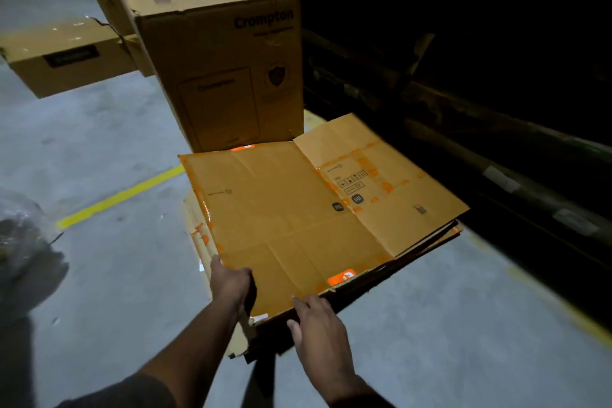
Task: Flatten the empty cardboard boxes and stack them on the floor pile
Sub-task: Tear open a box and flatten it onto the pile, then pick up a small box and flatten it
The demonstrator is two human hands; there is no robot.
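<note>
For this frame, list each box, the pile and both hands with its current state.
Flattened orange box: flat, near edge held up by both hands.
Floor pile: flattened cardboard underneath, partly hidden.
Crompton box: still assembled, upright, top closed.
Low box: assembled, closed, on the floor.
Left hand: gripping the box's near-left corner.
Right hand: fingers on its near edge.

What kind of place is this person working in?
Most likely a warehouse or stockroom: a bare concrete floor with a painted yellow line, printed shipping cartons standing about, and dim storage racking along the right side.
</note>
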